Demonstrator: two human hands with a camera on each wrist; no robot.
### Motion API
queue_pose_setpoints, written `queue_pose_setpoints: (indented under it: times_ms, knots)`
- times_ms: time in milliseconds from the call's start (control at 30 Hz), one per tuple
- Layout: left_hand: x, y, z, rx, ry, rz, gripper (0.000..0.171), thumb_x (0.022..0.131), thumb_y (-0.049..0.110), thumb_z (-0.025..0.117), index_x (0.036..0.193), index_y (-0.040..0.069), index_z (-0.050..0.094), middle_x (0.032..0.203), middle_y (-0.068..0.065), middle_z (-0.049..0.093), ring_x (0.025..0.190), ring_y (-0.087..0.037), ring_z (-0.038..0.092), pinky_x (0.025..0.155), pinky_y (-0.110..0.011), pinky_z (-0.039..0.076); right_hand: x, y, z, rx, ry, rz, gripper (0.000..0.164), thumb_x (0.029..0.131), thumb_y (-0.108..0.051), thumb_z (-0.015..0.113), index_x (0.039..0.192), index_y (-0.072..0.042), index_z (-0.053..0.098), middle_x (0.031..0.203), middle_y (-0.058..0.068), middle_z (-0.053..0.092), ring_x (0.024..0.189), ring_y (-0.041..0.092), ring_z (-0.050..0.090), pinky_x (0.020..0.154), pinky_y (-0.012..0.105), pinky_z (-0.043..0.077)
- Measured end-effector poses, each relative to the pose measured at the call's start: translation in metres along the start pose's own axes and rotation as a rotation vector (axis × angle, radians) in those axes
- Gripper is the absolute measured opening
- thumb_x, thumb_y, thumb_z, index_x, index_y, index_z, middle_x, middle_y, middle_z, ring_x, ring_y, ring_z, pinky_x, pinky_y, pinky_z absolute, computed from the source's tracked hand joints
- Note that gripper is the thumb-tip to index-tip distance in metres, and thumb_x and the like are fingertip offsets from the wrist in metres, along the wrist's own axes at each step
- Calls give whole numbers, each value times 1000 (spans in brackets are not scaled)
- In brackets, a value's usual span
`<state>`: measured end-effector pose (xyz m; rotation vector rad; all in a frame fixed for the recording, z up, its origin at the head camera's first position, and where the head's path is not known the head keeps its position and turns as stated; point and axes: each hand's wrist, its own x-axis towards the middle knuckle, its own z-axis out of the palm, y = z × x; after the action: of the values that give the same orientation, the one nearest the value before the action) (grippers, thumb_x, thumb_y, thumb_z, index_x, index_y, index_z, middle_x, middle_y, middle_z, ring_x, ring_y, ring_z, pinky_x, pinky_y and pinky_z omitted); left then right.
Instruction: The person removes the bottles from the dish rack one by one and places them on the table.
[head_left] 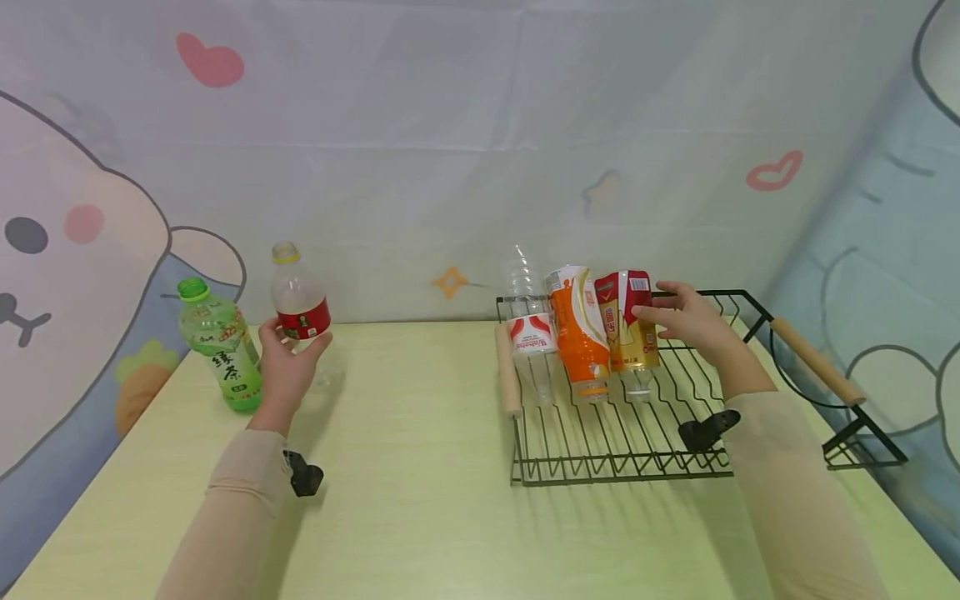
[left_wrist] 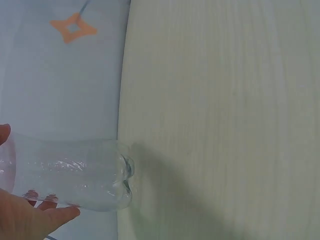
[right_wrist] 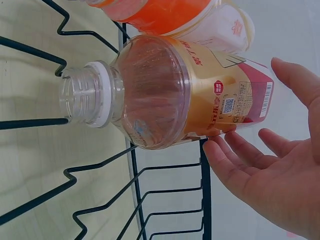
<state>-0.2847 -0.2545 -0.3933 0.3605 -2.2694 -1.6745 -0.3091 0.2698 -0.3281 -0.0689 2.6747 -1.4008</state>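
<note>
In the head view, my left hand (head_left: 291, 367) grips a clear plastic bottle (head_left: 295, 287) with a red label and yellow at its neck. The bottle is upright; its transparent base (left_wrist: 107, 175) shows in the left wrist view. Just left of that hand, a green tea bottle (head_left: 225, 346) stands tilted. My right hand (right_wrist: 272, 165) is at an upside-down bottle (right_wrist: 210, 95) with a gold and red label, which leans in a black wire rack (head_left: 622, 467). Its fingers are spread, the fingertips near or touching the label; contact is not certain.
Beside the gold-labelled bottle, an orange-labelled bottle (head_left: 581, 325) and a clear bottle with a red and white label (head_left: 532, 333) also lean neck-down in the rack. The rack has wooden handles (head_left: 817, 362). A printed cloth (head_left: 420, 167) hangs behind the pale table (head_left: 420, 500).
</note>
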Motion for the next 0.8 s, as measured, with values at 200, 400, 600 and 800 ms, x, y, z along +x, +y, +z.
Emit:
queue_pose_setpoints:
  times_ms: [200, 400, 600, 800]
  knots:
    - [1, -5, 1, -15, 17, -10, 84, 90, 35, 65, 149, 13, 9, 152, -16, 23, 140, -35, 28, 110, -49, 32, 0, 1, 3, -11, -15, 27, 94, 92, -45, 61, 154, -3, 5, 151, 31, 24, 131, 48, 36, 103, 57, 40]
    - [2, -4, 2, -19, 28, -28, 84, 90, 36, 65, 149, 13, 9, 153, -15, 23, 140, -34, 28, 111, -47, 32, 2, 0, 5, 0, -43, 36, 93, 92, -40, 63, 153, -2, 4, 150, 32, 24, 130, 47, 36, 101, 56, 42]
    - [2, -2, 2, -29, 22, -46, 85, 90, 36, 65, 148, 14, 7, 154, -15, 23, 141, -33, 27, 112, -46, 31, 2, -1, 7, 1, -64, 42, 91, 93, -37, 62, 153, 0, 4, 148, 34, 26, 128, 46, 38, 101, 55, 43]
    - [1, -3, 2, -33, 20, -54, 85, 91, 33, 65, 148, 14, 6, 154, -15, 21, 141, -34, 27, 112, -47, 30, 5, 4, 10, -32, -87, 68, 95, 93, -39, 62, 152, 1, 1, 146, 34, 26, 127, 47, 38, 102, 55, 42]
